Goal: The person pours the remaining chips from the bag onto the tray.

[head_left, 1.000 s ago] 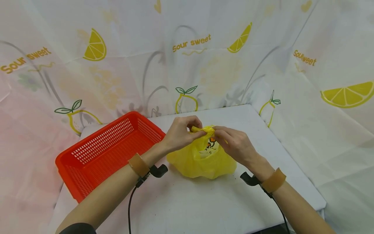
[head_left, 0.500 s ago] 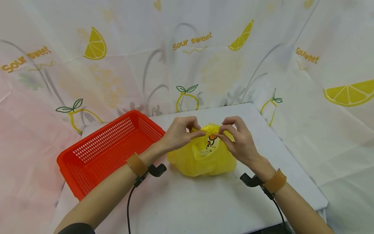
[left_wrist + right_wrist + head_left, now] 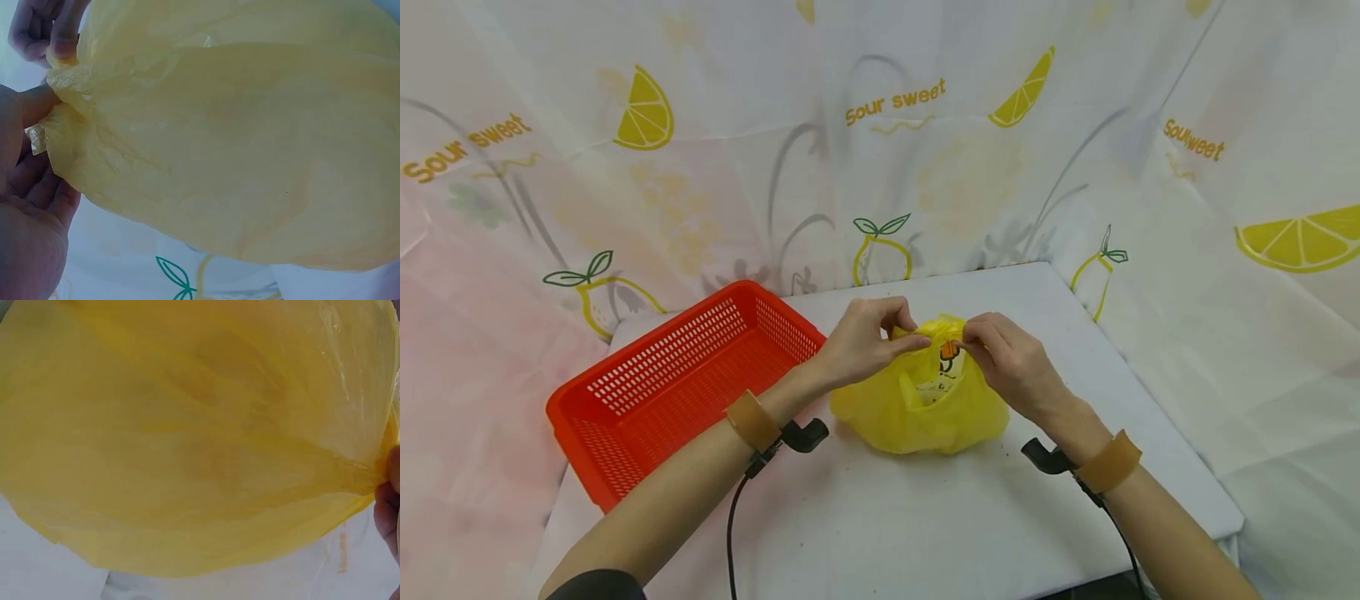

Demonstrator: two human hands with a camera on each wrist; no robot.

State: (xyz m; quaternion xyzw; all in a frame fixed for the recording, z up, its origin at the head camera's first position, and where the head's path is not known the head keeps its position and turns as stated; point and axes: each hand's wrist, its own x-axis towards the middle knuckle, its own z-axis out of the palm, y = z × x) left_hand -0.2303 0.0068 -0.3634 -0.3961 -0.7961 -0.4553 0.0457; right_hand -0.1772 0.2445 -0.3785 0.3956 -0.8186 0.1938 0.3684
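A yellow plastic bag (image 3: 917,421) sits on the white table in the head view, its top gathered up between both hands. Through its opening shows a white item with an orange and black print (image 3: 950,357). My left hand (image 3: 867,343) pinches the gathered plastic from the left between thumb and fingers. From the right, my right hand (image 3: 1015,363) pinches the same bunched top. In the left wrist view the bag (image 3: 212,144) fills most of the picture, with the left hand (image 3: 31,206) at its crumpled neck. The right wrist view shows the bag's bulging side (image 3: 187,456).
A red perforated plastic basket (image 3: 662,379) stands on the table left of the bag, partly behind the left forearm. A white cloth (image 3: 880,150) printed with lemons hangs behind and beside the white table (image 3: 880,517). Black cables (image 3: 732,533) run from both wrist cameras.
The right-hand fingers lifted and spread at the bag's top half a second ago, then closed again on the plastic. The left hand keeps its pinch, and the bag's opening shifted slightly.
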